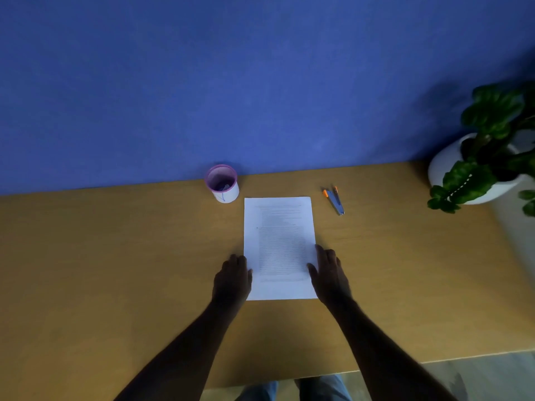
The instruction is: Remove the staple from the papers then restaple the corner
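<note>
At the papers' near end, both hands lie flat and open, grasping nothing.

Left hand [233, 280]: palm down on the table [115, 256], fingertips touching the papers' left edge.

Right hand [328, 273]: palm down, fingers resting over the papers' right edge, thumb on the sheet.

Papers [279, 247]: white printed stack, flat on the table between the hands, long axis running straight away from the person toward the wall [260, 82]. Staple not discernible; a corner at the papers' far end seems likely, which would be beyond both hands.

Stapler [335, 200]: blue with orange tips, apparently sprung open, lying beyond the papers' far right corner, well apart from it. Right hand is the nearer one; reaching it looks like a forward stretch along the papers' right edge.

Cup [222, 183]: white with purple rim, just beyond the papers' far left corner; contents dark, unclear.

Plant [492, 140]: white pot, far right of the papers, not involved.

Judgement: task not yet begun; papers merely steadied.
</note>
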